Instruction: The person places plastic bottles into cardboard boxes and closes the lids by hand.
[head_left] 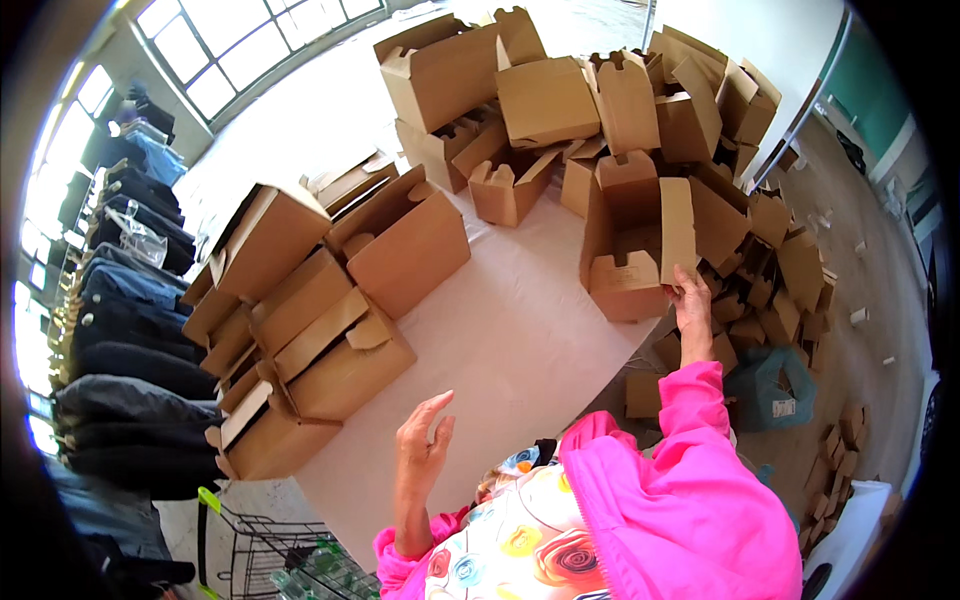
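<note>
My right hand grips the near right corner of an open brown cardboard box, fingers on its raised side flap. The box stands near the right edge of the pale table, its inside facing up. Over the near part of the table, my left hand is held up with its fingers apart and nothing in them. Closest to that hand is a group of open cardboard boxes on the left, packed against one another.
More open boxes are piled at the table's far end. Many small cartons and a blue plastic bag lie on the floor to the right. Dark clothes hang along the left. A black wire cart stands near left.
</note>
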